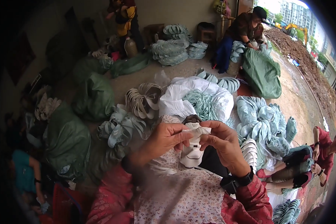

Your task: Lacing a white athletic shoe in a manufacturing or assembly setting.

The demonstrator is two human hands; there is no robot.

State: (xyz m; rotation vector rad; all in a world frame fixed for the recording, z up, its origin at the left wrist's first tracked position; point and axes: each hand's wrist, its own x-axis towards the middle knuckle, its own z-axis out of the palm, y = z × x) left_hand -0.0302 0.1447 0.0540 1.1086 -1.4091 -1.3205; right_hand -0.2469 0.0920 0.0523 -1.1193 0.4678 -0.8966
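Observation:
In front of my chest, my left hand [163,139] and my right hand [224,145] are close together, each pinching with thumb and forefinger. Stretched between them is a small off-white strip [201,131]; whether it is cloth or paper I cannot tell. Just below the strip, a white mesh shoe upper [193,158] lies over my lap, partly hidden by the fingers. A flower-print apron [175,198] covers my lap beneath it.
Ahead lies a white sack [177,97] holding pale green laces [201,103]. Bundled pale blue shoe uppers [263,121] stand to its right, beige ones [142,99] to its left. Green sacks [69,138] line the left side. Co-workers sit at far right [248,28] and near right [323,153].

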